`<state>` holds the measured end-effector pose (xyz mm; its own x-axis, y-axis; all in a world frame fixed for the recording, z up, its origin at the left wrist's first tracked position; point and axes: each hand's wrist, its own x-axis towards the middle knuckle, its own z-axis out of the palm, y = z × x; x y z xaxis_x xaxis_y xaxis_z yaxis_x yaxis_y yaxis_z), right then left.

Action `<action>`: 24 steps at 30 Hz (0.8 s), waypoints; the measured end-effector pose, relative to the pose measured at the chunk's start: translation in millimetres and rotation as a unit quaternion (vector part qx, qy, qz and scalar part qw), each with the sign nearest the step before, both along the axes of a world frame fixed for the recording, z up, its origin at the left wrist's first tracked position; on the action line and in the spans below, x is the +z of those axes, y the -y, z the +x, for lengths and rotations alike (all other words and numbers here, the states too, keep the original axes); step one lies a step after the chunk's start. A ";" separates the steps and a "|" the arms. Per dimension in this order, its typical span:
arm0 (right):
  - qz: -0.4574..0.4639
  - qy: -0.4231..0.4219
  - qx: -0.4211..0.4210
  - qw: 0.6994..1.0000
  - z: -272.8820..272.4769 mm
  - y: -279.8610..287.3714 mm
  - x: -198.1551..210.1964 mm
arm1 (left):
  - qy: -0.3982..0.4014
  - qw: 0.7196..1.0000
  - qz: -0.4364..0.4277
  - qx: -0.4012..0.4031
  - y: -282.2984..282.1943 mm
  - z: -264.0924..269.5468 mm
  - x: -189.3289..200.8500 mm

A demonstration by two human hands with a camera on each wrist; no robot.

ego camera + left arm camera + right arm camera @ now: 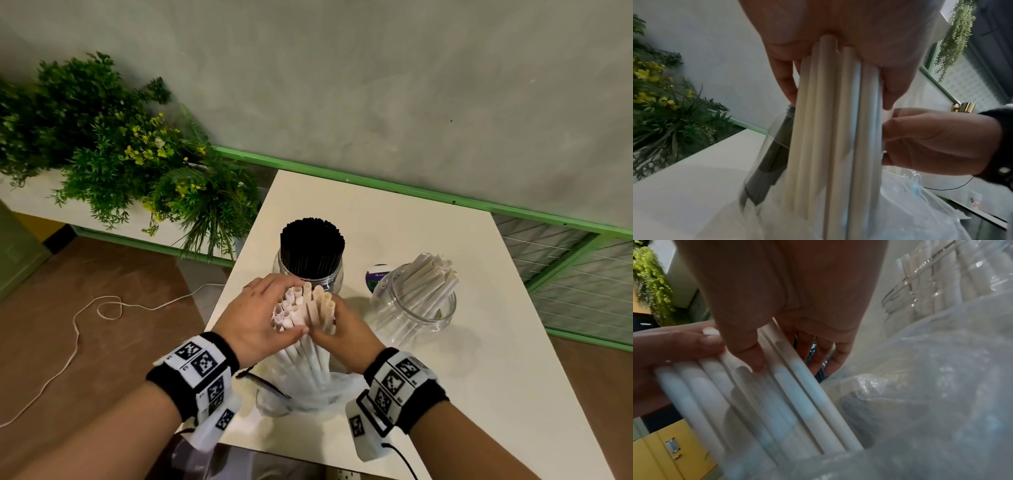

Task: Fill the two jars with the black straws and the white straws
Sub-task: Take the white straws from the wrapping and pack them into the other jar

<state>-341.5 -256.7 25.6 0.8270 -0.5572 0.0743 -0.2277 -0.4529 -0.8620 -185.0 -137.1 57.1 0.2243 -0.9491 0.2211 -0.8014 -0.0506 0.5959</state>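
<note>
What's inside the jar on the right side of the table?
The right jar holds loose white straws leaning to the right, their tops sticking out above the rim. It looks only partly filled. The jar's bottom is hard to read through the glare on the clear wall.
</note>
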 end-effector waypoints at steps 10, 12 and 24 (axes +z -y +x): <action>0.035 0.058 -0.003 0.998 9.7 -3.9 6.8 | 0.000 0.994 -0.101 0.028 9.6 -14.7 -2.6; 0.037 0.052 -0.011 0.998 11.8 -4.0 6.6 | 0.000 0.996 -0.085 0.031 11.8 -13.9 1.5; 0.051 0.070 -0.046 0.995 -2.7 0.1 10.4 | 0.061 0.997 0.024 0.049 19.4 -15.3 11.4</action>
